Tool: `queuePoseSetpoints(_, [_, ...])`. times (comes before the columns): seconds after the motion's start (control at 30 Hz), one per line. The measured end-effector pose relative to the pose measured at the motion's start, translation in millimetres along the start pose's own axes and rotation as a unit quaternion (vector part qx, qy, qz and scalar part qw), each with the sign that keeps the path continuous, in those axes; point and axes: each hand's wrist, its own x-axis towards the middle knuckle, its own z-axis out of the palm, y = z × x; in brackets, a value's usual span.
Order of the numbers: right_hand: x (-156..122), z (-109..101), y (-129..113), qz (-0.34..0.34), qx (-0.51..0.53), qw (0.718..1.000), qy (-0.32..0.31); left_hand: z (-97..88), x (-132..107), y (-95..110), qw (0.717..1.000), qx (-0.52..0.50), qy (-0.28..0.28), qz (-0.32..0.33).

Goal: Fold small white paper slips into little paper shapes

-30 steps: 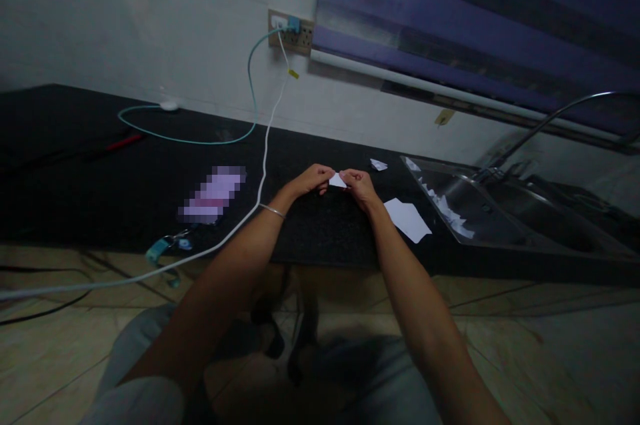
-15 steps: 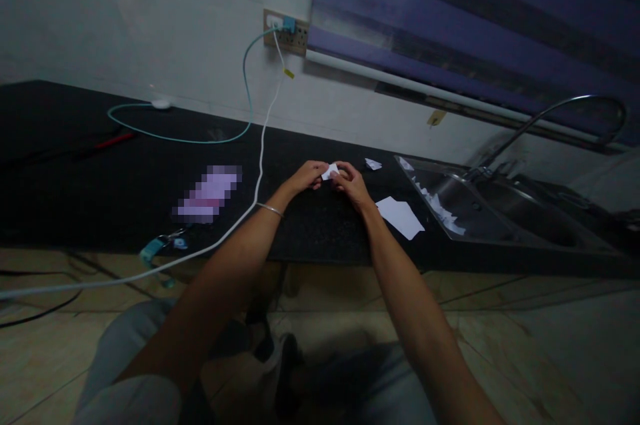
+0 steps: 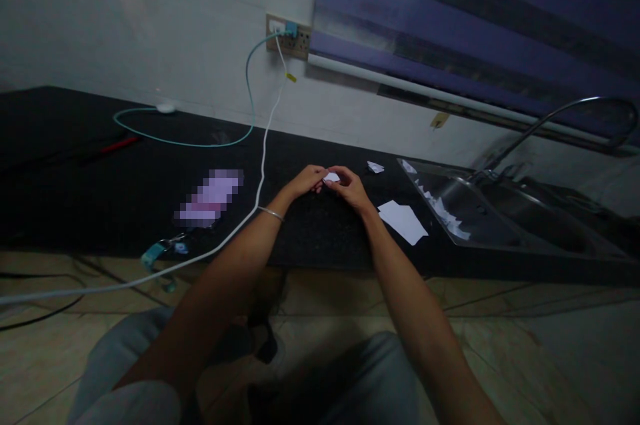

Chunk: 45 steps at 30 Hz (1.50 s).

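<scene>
A small white piece of paper point(image 3: 331, 177) is pinched between both hands, just above the dark countertop point(image 3: 320, 231). My left hand point(image 3: 307, 180) grips its left edge with thumb and fingers. On the other side my right hand point(image 3: 352, 188) has its thumb and fingers closed on the paper. The fingers partly cover it, so its folds cannot be made out. Several white sheets point(image 3: 404, 221) lie in a loose stack right of my right forearm. Behind them rests a small folded paper piece point(image 3: 375, 167).
More folded paper pieces point(image 3: 440, 211) line the left rim of the steel sink point(image 3: 495, 225), under a curved faucet point(image 3: 540, 121). A white cable point(image 3: 263, 165) crosses the counter beside my left wrist. A blurred pinkish object point(image 3: 213, 198) and a teal strap point(image 3: 154, 253) lie left.
The paper between my hands has tilted and shows less of its white face. My right fingers have shifted around it. The whole view has moved slightly.
</scene>
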Motion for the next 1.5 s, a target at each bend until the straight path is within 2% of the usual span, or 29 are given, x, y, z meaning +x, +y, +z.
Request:
queuePoseSetpoints(0.27, [-3,1,-2,0.044,0.009,0.998,0.035,2.7,0,1,1.000,-0.016,0.002,-0.006])
queuePoseSetpoints(0.4, [-2,-1,5,0.001,0.008,0.997,0.076,4.6,-1,5,0.999,-0.034,0.002,-0.012])
queuePoseSetpoints(0.53, [1,-5,11,-0.020,-0.021,0.996,0.081,4.5,-1,7,0.999,-0.041,-0.004,-0.023])
queuePoseSetpoints(0.73, [3,-8,12,-0.040,-0.060,0.992,0.101,2.3,-4,8,0.998,0.002,-0.054,0.012])
queuePoseSetpoints(0.87, [2,-6,9,-0.065,-0.068,0.989,0.112,4.6,-6,9,0.997,0.023,-0.061,0.029])
queuePoseSetpoints(1.07, [0,-3,6,-0.019,-0.048,0.991,0.121,10.7,-3,4,0.993,0.060,-0.089,0.048])
queuePoseSetpoints(1.3, [-3,-3,3,-0.014,-0.051,0.989,0.138,11.8,-3,-1,0.987,0.101,-0.107,0.068])
queuePoseSetpoints(1.5, [0,-4,6,0.025,-0.014,0.987,0.159,11.4,0,-8,0.982,0.140,-0.099,0.074])
